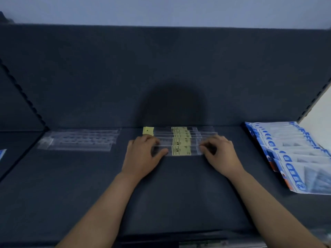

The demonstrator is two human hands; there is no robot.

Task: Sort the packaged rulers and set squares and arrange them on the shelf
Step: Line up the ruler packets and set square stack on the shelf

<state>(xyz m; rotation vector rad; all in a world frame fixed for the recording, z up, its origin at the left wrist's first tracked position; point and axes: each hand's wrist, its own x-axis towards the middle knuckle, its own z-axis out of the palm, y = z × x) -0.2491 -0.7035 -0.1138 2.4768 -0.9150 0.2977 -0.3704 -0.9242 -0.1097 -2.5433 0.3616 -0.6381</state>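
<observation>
Several clear packaged rulers with yellow labels [180, 142] lie in an overlapping row at the middle back of the dark shelf [179, 194]. My left hand [143, 156] pinches the left end of the nearest ruler, and my right hand [220, 154] pinches its right end, fingers curled on the plastic. A second group of clear packaged rulers [78, 139] lies flat to the left. Blue and white packaged set squares [293, 154] lie overlapped at the right.
The shelf's dark back panel [161, 77] rises just behind the rulers. A notched upright [23, 93] bounds the left side, and a white side wall [317, 119] the right. Another blue package edge [2, 154] shows at far left.
</observation>
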